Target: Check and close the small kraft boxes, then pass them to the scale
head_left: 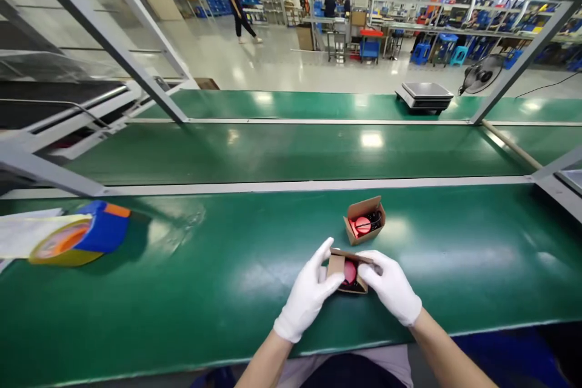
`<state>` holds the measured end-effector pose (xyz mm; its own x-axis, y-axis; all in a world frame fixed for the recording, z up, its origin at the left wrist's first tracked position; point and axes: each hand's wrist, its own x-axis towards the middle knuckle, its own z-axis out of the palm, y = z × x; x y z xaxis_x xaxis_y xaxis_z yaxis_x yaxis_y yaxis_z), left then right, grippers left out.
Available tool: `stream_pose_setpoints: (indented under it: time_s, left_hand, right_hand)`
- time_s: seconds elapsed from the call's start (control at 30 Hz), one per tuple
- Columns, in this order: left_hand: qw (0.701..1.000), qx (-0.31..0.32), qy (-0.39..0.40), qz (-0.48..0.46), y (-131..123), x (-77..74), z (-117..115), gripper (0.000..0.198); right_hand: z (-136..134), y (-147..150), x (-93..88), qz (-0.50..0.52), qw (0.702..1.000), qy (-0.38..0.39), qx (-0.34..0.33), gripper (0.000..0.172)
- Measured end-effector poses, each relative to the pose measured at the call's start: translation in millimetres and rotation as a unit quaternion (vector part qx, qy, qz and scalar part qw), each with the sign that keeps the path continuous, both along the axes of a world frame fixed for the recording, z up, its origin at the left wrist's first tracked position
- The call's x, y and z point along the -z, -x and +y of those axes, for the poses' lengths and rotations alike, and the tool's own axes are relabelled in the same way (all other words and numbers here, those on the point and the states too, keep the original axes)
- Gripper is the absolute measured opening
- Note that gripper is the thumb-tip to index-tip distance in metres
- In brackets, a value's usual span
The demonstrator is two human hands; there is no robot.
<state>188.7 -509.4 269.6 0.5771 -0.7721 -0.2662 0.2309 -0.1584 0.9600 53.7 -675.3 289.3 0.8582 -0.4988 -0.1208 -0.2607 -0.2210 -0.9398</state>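
Note:
Both hands wear white gloves and hold a small open cardboard box (pixel 337 264) between them, low over the green table. My left hand (pixel 309 291) grips its left side, thumb at the opening. On the right side, my right hand (pixel 390 285) has its thumb by the flap. A round red item (pixel 349 271) and some black parts show inside; their kind I cannot make out. Just beyond stands a second small cardboard box (pixel 359 237), lid up, with a red round item (pixel 362 225) and a black cable inside.
At the left lies a blue and yellow tape dispenser (pixel 107 233) beside papers (pixel 31 233). A white rail (pixel 273 187) divides the table (pixel 204 315) from a green belt (pixel 273 151). Grey frame posts rise on both sides. Farther back are a scale (pixel 425 96), a fan (pixel 482 76) and a walking person (pixel 239 9).

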Motion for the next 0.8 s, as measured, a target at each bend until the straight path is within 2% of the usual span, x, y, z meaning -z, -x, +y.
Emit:
stream_pose_setpoints:
  time_s: [0.07, 0.17, 0.23, 0.27, 0.33, 0.4, 0.5, 0.57, 0.67, 0.8]
  left_hand:
    - [0.999, -0.005, 0.031, 0.011, 0.0, -3.6, -5.8, 0.09]
    - [0.997, -0.006, 0.059, -0.045, -2.7, -0.2, -3.7, 0.061]
    - [0.986, 0.023, 0.082, -0.144, -9.3, 6.9, 7.9, 0.033]
    - [0.974, 0.048, 0.093, -0.202, -13.4, 10.7, 15.6, 0.03]
    - [0.941, 0.1, 0.101, -0.308, -20.3, 17.0, 30.3, 0.036]
    - [0.901, 0.123, 0.097, -0.405, -22.7, 20.2, 39.5, 0.039]
    - [0.838, 0.1, 0.1, -0.526, -16.9, 20.8, 39.3, 0.049]
    - [0.809, 0.076, 0.094, -0.576, -10.5, 20.5, 33.8, 0.049]
    - [0.797, 0.045, 0.079, -0.597, -3.7, 20.1, 25.8, 0.047]
    - [0.816, 0.039, 0.086, -0.57, 0.8, 22.3, 21.2, 0.043]
  right_hand:
    - [-0.3, -8.0, -1.1, 0.004, 0.998, 0.065, 0.008, 0.03]
    - [-2.6, -7.8, -2.5, -0.096, 0.976, 0.197, 0.012, 0.032]
    - [-5.3, 0.2, -5.7, -0.168, 0.946, 0.274, -0.044, 0.035]
    - [-6.3, 5.7, -7.9, -0.181, 0.932, 0.303, -0.086, 0.04]
    - [-6.4, 17.0, -11.2, -0.162, 0.913, 0.342, -0.154, 0.047]
    - [-3.3, 25.7, -10.3, -0.14, 0.902, 0.369, -0.174, 0.046]
    - [4.1, 29.6, -0.6, -0.132, 0.884, 0.417, -0.162, 0.053]
    - [6.0, 26.9, 6.0, -0.13, 0.869, 0.447, -0.166, 0.055]
    - [1.0, 19.9, 7.7, -0.143, 0.848, 0.477, -0.182, 0.052]
    - [-9.0, 15.3, 3.2, -0.167, 0.841, 0.476, -0.195, 0.047]
